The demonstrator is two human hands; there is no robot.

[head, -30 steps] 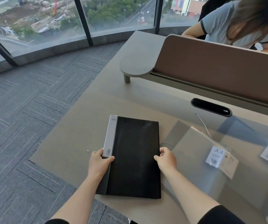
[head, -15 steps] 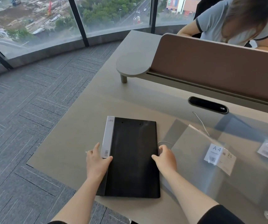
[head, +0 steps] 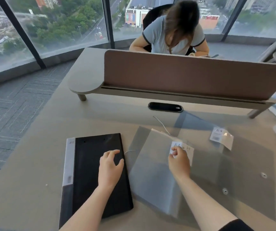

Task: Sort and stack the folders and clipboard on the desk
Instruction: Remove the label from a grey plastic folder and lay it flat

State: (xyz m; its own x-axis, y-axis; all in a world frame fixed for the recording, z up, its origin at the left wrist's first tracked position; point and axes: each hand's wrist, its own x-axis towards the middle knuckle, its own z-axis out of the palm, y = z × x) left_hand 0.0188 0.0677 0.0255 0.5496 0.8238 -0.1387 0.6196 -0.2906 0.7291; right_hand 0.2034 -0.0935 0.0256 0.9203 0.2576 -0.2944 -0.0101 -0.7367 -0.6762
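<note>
Right hand (head: 179,161) on clear folder (head: 152,177) (label)

- The desk (head: 34,172) is plain beige-grey.
- The black clipboard (head: 90,164) lies on a dark folder with a white spine strip (head: 69,162) that carries a small barcode.
- The 2 plastic folders (head: 152,177) are clear and greyish; each has a white label printed "A4" in blue (head: 177,145).
- The divider panel (head: 183,74) is matt brown.
- The cable slot (head: 165,107) is glossy black.
- The carpet (head: 14,104) is dark grey with thin pale stripes in squares.
- The person opposite wears a light grey shirt (head: 155,35) with dark sleeve trim.
</note>
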